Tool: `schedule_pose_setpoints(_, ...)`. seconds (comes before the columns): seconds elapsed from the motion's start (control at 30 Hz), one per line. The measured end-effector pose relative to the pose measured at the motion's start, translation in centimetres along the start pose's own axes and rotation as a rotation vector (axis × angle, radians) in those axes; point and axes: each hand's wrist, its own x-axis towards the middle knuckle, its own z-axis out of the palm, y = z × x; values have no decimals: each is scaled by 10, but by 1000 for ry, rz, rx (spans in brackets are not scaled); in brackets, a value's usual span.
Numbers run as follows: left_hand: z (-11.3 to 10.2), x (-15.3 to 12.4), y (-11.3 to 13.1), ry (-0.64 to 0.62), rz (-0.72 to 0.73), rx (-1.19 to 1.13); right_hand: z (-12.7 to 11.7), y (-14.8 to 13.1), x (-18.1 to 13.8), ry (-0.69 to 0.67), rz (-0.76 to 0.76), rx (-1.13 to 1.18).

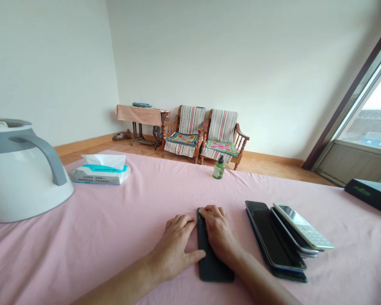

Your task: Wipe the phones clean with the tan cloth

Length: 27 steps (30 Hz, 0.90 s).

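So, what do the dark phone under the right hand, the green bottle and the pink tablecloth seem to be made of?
Dark phone: matte plastic or a rubbery case, perhaps; its surface shows little glare. Green bottle: probably plastic, possibly glass; smooth and slightly translucent. Pink tablecloth: thin fabric, dull-finished, judging by its soft wrinkles.

jug (25,182): cut off left | phone (209,267): partly hidden, right hand (218,233)
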Motion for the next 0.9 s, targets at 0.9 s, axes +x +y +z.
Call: schedule_pose_setpoints(0.9,-1,3,0,23,6,-27,-10,-15,-6,-35,-71,-22)
